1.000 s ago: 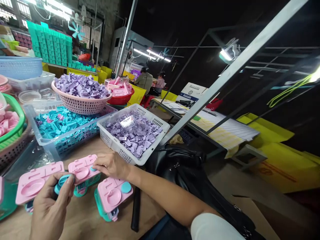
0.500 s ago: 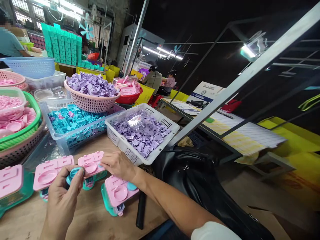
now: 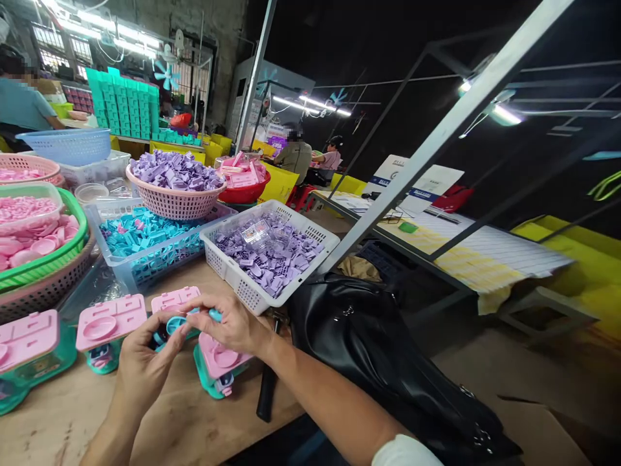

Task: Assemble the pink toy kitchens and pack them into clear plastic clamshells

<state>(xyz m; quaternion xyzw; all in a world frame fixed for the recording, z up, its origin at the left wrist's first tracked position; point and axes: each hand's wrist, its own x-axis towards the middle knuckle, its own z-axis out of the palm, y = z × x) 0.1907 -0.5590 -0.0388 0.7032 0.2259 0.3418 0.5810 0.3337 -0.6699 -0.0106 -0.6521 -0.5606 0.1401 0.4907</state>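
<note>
Between thumb and fingers, my left hand (image 3: 140, 362) grips a small round blue plastic part (image 3: 174, 324). My right hand (image 3: 230, 323) meets it, its thumb and fingertips pinched at that part's edge. A light-blue piece (image 3: 215, 315) shows in my right hand's fingers. Just behind and below the hands stand boxes with pink lids and teal bases: one pink-lidded box (image 3: 220, 353) under my right hand, another (image 3: 111, 323) left of my left hand, a third (image 3: 32, 343) at the far left. A further pink lid (image 3: 167, 299) is partly hidden behind my fingers.
A white basket of purple parts (image 3: 213, 257) and a blue crate of turquoise parts (image 3: 123, 266) stand behind the hands. A pink basket (image 3: 174, 202) rests at the crate's back. Right are a black hammer-like handle (image 3: 266, 391), a black bag (image 3: 359, 336) and a slanting metal post (image 3: 436, 136).
My right hand has left the pink lid behind and come to my left hand, now with a light-blue piece in its fingers. My left hand has moved slightly right, still gripping the round blue part.
</note>
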